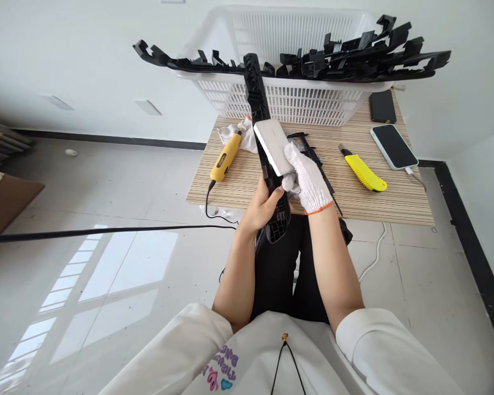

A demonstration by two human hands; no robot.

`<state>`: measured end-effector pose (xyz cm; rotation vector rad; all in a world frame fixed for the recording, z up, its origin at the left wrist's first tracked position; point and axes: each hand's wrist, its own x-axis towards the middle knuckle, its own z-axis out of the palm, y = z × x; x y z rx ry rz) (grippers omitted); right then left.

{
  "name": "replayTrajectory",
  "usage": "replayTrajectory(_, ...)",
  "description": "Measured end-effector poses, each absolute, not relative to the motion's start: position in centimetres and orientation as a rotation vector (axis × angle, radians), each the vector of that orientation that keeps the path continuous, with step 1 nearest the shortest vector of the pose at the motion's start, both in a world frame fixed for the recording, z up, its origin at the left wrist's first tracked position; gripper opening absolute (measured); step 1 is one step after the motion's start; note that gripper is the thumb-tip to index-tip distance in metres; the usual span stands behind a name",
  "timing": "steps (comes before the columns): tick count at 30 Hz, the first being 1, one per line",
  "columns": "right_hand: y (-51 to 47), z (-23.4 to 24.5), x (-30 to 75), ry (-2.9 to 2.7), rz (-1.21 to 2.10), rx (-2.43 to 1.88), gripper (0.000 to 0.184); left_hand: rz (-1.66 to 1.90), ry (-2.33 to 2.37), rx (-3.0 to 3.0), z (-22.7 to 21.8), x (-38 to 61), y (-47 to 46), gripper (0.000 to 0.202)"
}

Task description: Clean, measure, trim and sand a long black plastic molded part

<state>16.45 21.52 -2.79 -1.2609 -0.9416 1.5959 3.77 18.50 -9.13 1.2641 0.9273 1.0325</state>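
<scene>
My bare left hand [265,208] is closed around the lower part of a long black plastic trim piece [255,88]. The piece slants up and away from my lap, its far end in front of the basket. A white knitted glove with an orange cuff covers my right hand [308,178]. Its fingers are closed on a flat white rectangular block [273,145], which lies over the middle of the trim piece. Whether the block presses on the plastic, I cannot tell. Just right of the glove is a black caliper [310,151], partly hidden by it.
A white plastic basket [214,82] at the table's back holds several black trim pieces [354,57], some jutting past its rim. On the wooden table [395,206] lie a yellow corded rotary tool [226,157], a yellow utility knife [364,171], two phones [394,145] and a white glove [230,133].
</scene>
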Motion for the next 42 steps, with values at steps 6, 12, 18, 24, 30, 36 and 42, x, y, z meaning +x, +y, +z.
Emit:
replayTrajectory(6, 21.3, -4.1, 17.4, -1.028, 1.733, -1.108, 0.049, 1.160, 0.969, 1.260, -9.1, 3.6, 18.6, 0.052)
replayTrajectory(12, 21.1, -3.7, 16.8, -0.939, 1.724, -1.136, 0.053, 1.068, 0.937, 1.240, -9.0, 3.0, 18.8, 0.042)
replayTrajectory(18, 20.7, -3.3, 15.8, -0.985, 1.668, -1.127, 0.042, 1.353, 1.143, 1.425, -9.7, 3.5, 19.2, 0.049)
replayTrajectory(24, 20.9, -3.5, 16.5, -0.913, 1.547, -1.079, 0.043, 0.987, 0.923, 1.358, -9.6, 3.1, 18.6, 0.054)
replayTrajectory(30, 20.7, -3.3, 16.7, -1.005, 1.676, -1.057, 0.039, 1.258, 1.071, 1.492, -9.9, 3.3, 19.0, 0.049)
replayTrajectory(36, 21.2, -3.4, 16.2, -0.901, 1.527, -1.038, 0.038, 0.986, 0.922, 1.467, -9.5, 3.1, 18.7, 0.051)
replayTrajectory(42, 20.1, -3.4, 16.2, -0.938, 1.612, -1.105, 0.037, 1.303, 1.074, 1.656, -9.6, 2.9, 19.2, 0.044)
